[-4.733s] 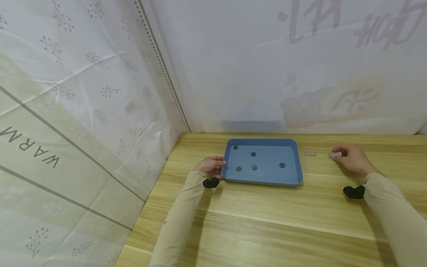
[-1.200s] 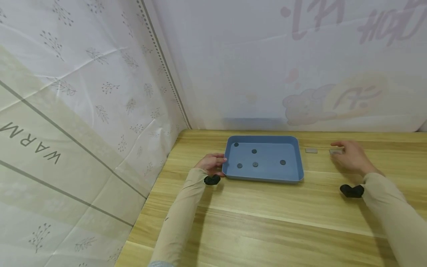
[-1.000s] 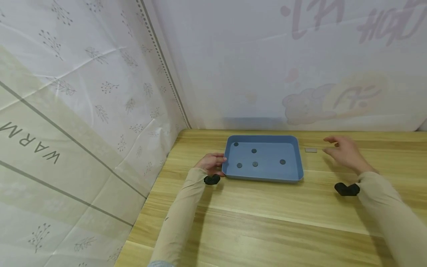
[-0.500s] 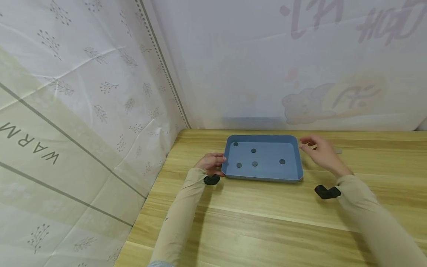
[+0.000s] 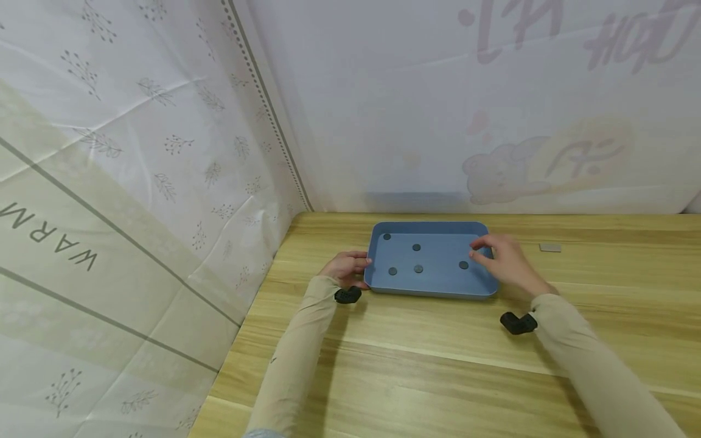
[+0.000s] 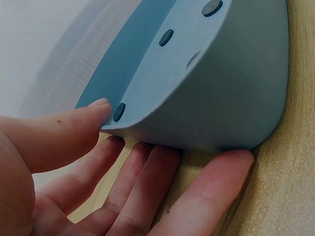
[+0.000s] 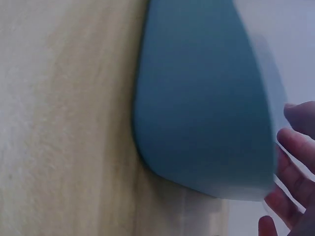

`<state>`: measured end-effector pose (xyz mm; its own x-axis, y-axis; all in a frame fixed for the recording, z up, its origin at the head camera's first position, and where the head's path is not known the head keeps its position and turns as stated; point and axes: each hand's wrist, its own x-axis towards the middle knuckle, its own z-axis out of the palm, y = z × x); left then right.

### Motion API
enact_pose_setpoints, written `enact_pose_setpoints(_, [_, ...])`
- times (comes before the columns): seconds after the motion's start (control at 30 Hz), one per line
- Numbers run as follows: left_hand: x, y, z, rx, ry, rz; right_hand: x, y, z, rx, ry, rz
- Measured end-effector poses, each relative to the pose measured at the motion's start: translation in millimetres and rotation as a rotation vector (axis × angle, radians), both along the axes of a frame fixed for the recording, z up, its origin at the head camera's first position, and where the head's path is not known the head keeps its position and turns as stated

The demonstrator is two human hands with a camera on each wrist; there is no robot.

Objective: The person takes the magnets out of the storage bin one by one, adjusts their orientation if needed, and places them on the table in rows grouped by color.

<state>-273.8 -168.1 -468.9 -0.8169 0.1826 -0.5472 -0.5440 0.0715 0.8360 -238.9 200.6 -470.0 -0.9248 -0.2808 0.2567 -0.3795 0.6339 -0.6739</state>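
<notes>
A shallow blue tray (image 5: 438,293) lies on the wooden table with several small, dark grey, coin-like discs on its floor. My left hand (image 5: 346,269) holds the tray's left end; in the left wrist view, the thumb (image 6: 98,114) is at the rim and the fingers touch the outer wall. One disc (image 6: 119,112) sits just inside that rim. My right hand (image 5: 506,263) hangs over the tray's right end, thumb and index finger apart with nothing between them. A disc (image 5: 463,265) lies just left of its fingertips. In the right wrist view, its fingers (image 7: 298,182) show beyond the tray wall.
A small flat grey rectangular piece (image 5: 550,247) lies on the table (image 5: 394,377) right of the tray. Printed cloth (image 5: 383,121) hangs behind the table, and another patterned cloth (image 5: 137,182) hangs along its left side.
My right hand released one grey rectangular piece, then moved left over the tray's right end. It now covers the spot where the other piece lay. The left hand stayed at the tray.
</notes>
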Motion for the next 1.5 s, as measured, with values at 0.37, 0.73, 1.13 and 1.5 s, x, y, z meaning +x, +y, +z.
enact_pose_setpoints(0.37, [0.8,0.0,1.5,0.0,-0.003,0.001,-0.9,-6.3,-5.9,0.133,-0.012,0.033])
enact_pose_setpoints(0.73, [1.2,0.3,0.8,-0.013,0.001,-0.018,-4.1,-11.3,-10.4,0.236,-0.03,0.073])
enact_pose_setpoints(1.13, [2.1,0.2,1.0,-0.02,0.0,-0.014,-5.5,-12.6,-11.1,0.271,-0.07,0.066])
enact_pose_setpoints(1.5, [1.8,-0.4,0.5,-0.037,0.003,-0.031,-6.0,-13.6,-11.7,0.271,-0.079,0.067])
